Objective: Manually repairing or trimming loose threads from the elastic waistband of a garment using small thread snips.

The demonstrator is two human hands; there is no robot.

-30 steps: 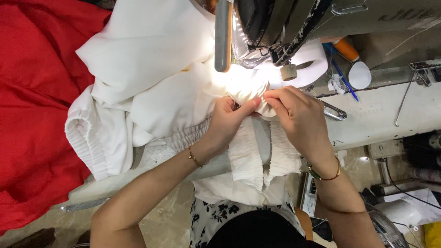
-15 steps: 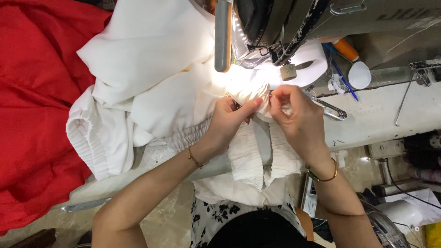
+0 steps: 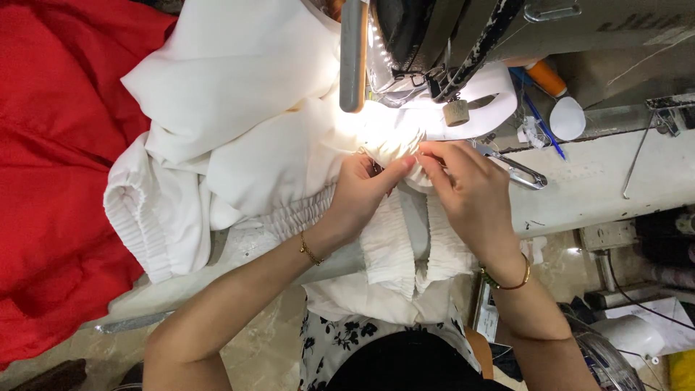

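Pinching a gathered edge of white fabric just in front of the sewing machine head, both hands meet under the machine's bright lamp. The left hand is closed narrow, thumb and fingertips nipping the cloth, with a thin chain bracelet at the wrist. The right hand is curled over the same fold from the other side, its fingertips touching those of the left; it too holds the fabric, and a bead bracelet circles its wrist. Two ruffled strips of the same white cloth hang down from the hands toward the person's lap. The bulk of the garment is heaped to the left of the machine head, with an elastic-gathered band running toward the left wrist. Farther left lies a spread of red fabric. Just right of the right hand, thread snips rest on the pale surface, and beyond them a blue pen and an orange thread spool.

The fingertips sit very near the needle area, which the glare hides; a slip there could likely catch a finger. The loose ruffles could also fold under and get sewn in, and the heavy heap at left may drag the seam off line.
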